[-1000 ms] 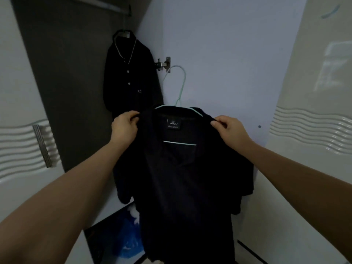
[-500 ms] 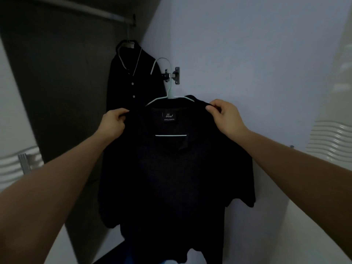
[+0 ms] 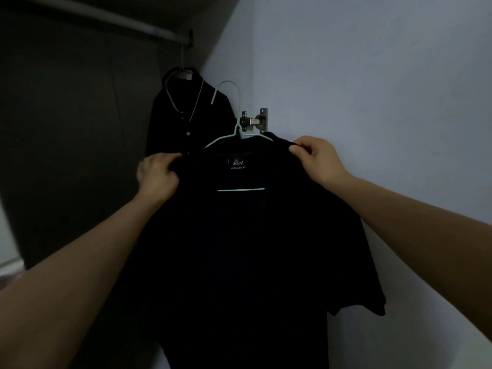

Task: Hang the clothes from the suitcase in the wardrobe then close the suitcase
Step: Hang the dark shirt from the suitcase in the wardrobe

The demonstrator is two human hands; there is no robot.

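My left hand [image 3: 157, 177] grips the left shoulder of the black short-sleeved shirt [image 3: 245, 249], fingers curled over the fabric, and my right hand [image 3: 316, 161] pinches the right shoulder between thumb and fingers. Both arms reach forward and up, holding the shirt spread in front of me, its front facing me and its hem dropping out of view at the bottom.

The shirt sits on a pale mint wire hanger [image 3: 234, 129]; the hanger's bar shows through the open neck below a small woven label [image 3: 237, 163], and its hook rises free above the collar, not touching anything that I can see.

Farther away and to the left, a second dark shirt with light piping and buttons [image 3: 183, 115] hangs on its own hanger from the grey metal rail [image 3: 106, 18] that runs across the top of the dark wardrobe [image 3: 66, 129] interior. Just beside the mint hook, to its right, a silver metal door hinge [image 3: 254, 121] is fixed to the pale lilac wardrobe panel [image 3: 372, 89] on the right.
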